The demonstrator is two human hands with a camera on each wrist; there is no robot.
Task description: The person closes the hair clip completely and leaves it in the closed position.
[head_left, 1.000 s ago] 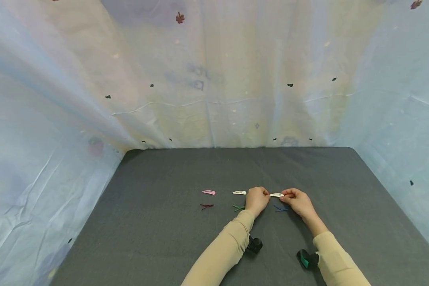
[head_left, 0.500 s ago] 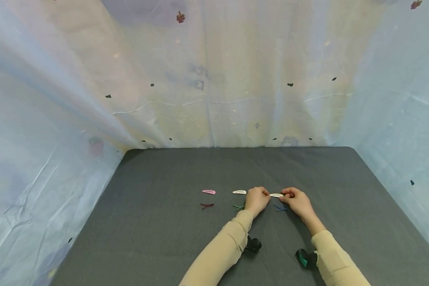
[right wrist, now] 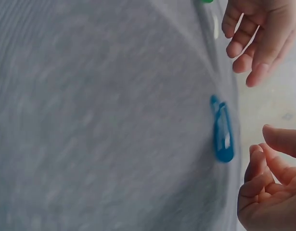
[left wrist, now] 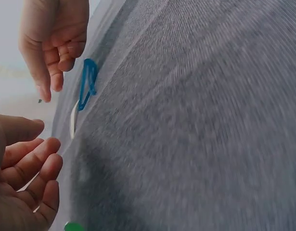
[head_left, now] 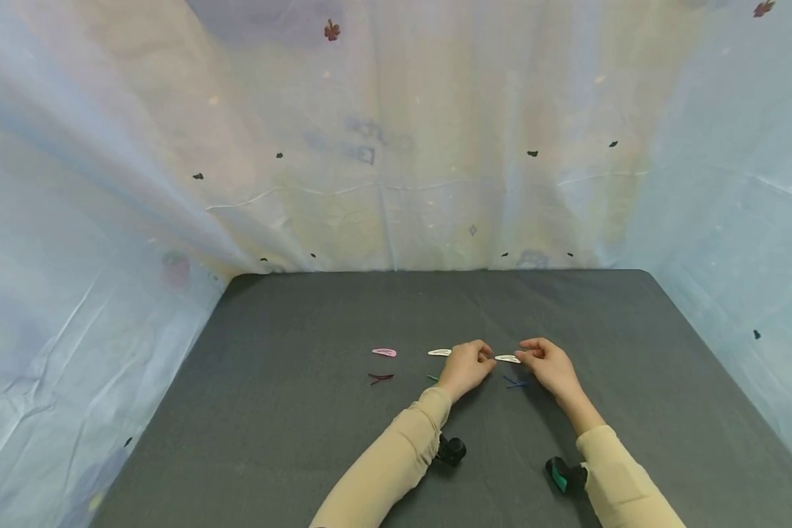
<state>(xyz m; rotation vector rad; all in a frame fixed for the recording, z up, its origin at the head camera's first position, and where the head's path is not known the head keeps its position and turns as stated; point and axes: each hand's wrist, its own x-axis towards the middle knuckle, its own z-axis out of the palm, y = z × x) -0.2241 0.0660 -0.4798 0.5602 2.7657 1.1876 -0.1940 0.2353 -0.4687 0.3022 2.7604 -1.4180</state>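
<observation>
Here, the rightmost white clip (head_left: 507, 358) lies between the two hands (head_left: 467, 368) (head_left: 551, 369).

A dark-grey, cloth-textured table (head_left: 290, 425) with rounded far corners is spreading beneath the fingers (left wrist: 34, 160); pale, creased, pastel-printed sheeting (head_left: 422, 110) is hanging beyond them and to either side.
</observation>
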